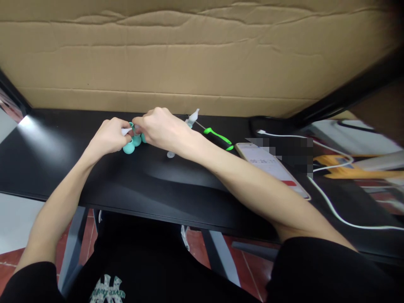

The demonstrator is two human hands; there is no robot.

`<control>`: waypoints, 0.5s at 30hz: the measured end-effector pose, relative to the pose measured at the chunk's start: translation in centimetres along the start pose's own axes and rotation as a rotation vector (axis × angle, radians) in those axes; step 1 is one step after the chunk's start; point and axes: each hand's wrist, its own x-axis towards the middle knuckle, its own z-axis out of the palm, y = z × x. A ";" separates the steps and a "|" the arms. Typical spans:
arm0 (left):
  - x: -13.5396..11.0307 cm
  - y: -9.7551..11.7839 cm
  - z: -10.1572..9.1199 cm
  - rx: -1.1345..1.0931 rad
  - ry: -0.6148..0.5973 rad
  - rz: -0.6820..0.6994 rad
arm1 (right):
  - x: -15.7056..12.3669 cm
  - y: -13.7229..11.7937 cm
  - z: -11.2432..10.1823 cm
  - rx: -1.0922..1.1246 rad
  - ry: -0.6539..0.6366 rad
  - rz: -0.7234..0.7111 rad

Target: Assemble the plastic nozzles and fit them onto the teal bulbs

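Observation:
My left hand (109, 135) is closed, with a small white pointed piece (126, 131) sticking out between its fingers. Just to the right, my right hand (160, 129) has its fingertips pinched together close to the left ones; what they grip is mostly hidden. Around and under both sets of fingertips are several teal rounded pieces (128, 147), which look like small cups or balls joined in a cluster. Whether either hand bears on the cluster, I cannot tell. A small whitish disc (171, 155) lies on the black tabletop (110, 181) below my right wrist.
Beyond my right forearm lie a white pointed tip (194, 116) with some teal at its base and a green-and-black screwdriver (221, 139). A phone (274, 170) with a lit screen lies right of them. White cables (334, 212) run along the right side. Cardboard (189, 63) stands behind.

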 end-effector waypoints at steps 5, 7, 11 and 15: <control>0.0 0.3 0.0 0.023 0.010 -0.012 | 0.1 -0.6 -0.4 -0.036 -0.028 -0.017; 0.0 0.5 -0.1 0.030 0.004 -0.034 | 0.1 -0.6 -0.5 -0.030 -0.026 -0.021; 0.0 0.6 -0.2 0.025 -0.002 -0.015 | 0.1 -0.2 -0.4 -0.010 -0.042 -0.010; -0.1 1.0 -0.4 0.070 -0.012 -0.040 | 0.2 -0.3 -0.4 -0.025 -0.046 -0.009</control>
